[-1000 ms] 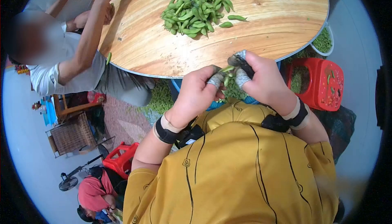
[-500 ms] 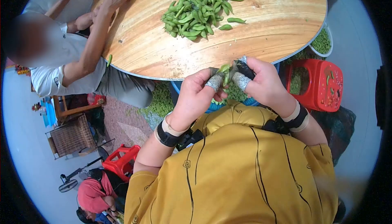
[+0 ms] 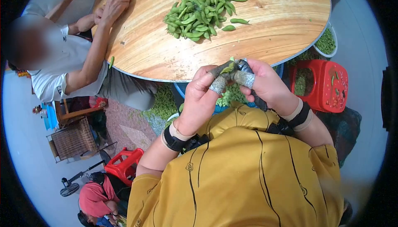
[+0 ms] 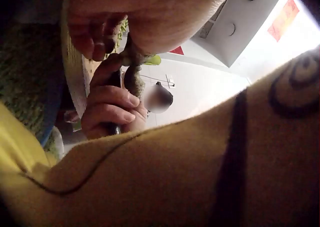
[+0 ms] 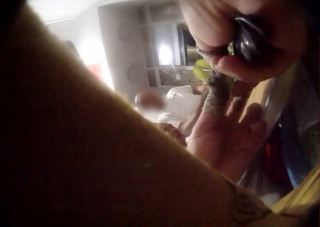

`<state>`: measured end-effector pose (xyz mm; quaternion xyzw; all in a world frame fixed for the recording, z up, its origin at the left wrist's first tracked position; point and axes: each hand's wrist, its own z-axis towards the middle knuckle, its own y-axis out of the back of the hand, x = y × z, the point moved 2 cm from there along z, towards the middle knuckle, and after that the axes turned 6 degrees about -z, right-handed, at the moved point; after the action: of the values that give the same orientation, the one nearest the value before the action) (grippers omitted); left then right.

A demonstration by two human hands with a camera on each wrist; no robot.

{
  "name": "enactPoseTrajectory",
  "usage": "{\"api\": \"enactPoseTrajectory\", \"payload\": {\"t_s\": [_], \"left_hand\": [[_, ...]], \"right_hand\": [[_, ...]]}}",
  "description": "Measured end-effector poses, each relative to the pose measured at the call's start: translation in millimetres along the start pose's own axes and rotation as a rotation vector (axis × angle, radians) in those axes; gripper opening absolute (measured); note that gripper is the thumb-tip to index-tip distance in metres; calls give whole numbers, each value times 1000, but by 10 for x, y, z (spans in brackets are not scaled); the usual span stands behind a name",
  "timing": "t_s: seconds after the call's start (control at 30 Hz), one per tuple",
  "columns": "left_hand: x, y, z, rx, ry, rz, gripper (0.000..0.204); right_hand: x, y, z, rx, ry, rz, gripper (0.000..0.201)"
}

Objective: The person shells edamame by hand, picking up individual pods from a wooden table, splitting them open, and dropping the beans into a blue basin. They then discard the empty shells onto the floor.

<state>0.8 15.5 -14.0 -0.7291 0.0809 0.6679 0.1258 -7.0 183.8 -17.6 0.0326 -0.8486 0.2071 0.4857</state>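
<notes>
Over a tub of light green beans [image 3: 233, 96], both hands meet in the head view. The left hand [image 3: 201, 91], thumb and forefinger wrapped, pinches a green pod [image 3: 227, 68]; in the right wrist view a bright green pod end [image 5: 201, 69] sticks out beside its wrapped thumb. Curled round a black object [image 5: 250, 39], the right hand [image 3: 268, 84] has its wrapped thumb against the pod. That object's lower part shows below the right fingers in the head view. What the fingertips cover cannot be seen.
A heap of pods [image 3: 195, 15] lies on the round wooden table [image 3: 282, 24], whose edge runs just beyond the hands. A red stool [image 3: 333, 86] and a white tub [image 3: 326, 42] stand at right. Another person [image 3: 78, 53] sits at left, arms on the table.
The hands have closed together round the pod, which is now more covered. The black object shows lower below the right hand. The other person's hand has moved down onto the table.
</notes>
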Motion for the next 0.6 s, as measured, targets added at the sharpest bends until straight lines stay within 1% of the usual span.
{"api": "enactPoseTrajectory", "payload": {"t_s": [0.03,0.07,0.13,0.17,0.23,0.27,0.33,0.37,0.43,0.47,0.53,0.57,0.6], "left_hand": [[12,3,-8,4,-1,-3,22],[16,-1,-11,4,-1,-5,22],[18,-8,-6,-2,37,-60,25],[2,-5,-1,-2,35,-61,25],[-30,-4,9,58,55,-44,23],[-31,5,13,60,53,-46,23],[-30,14,0,46,33,-3,21],[-42,1,-5,46,33,-6,21],[-123,-30,-21,-2,-246,322,19],[-116,-23,-19,-2,-245,319,19],[-119,-20,-24,48,-358,423,19],[-116,-9,-34,47,-357,421,19],[-111,1,-39,63,-343,409,18]], "right_hand": [[-6,-12,0,18,-25,57,11],[3,-18,-3,17,-26,56,11],[27,-38,-9,71,-79,243,12],[24,-15,-3,71,-77,240,12],[-1,49,9,115,-75,94,11],[-12,56,13,113,-74,93,11],[-33,64,1,73,-37,-195,13],[-26,54,-7,71,-39,-196,13],[9,31,-31,31,-69,-245,15],[24,13,-51,29,-72,-246,15],[60,-16,-87,-30,42,-316,15],[39,-16,-86,-31,40,-318,15],[15,-4,-82,-29,64,-379,16]]}}
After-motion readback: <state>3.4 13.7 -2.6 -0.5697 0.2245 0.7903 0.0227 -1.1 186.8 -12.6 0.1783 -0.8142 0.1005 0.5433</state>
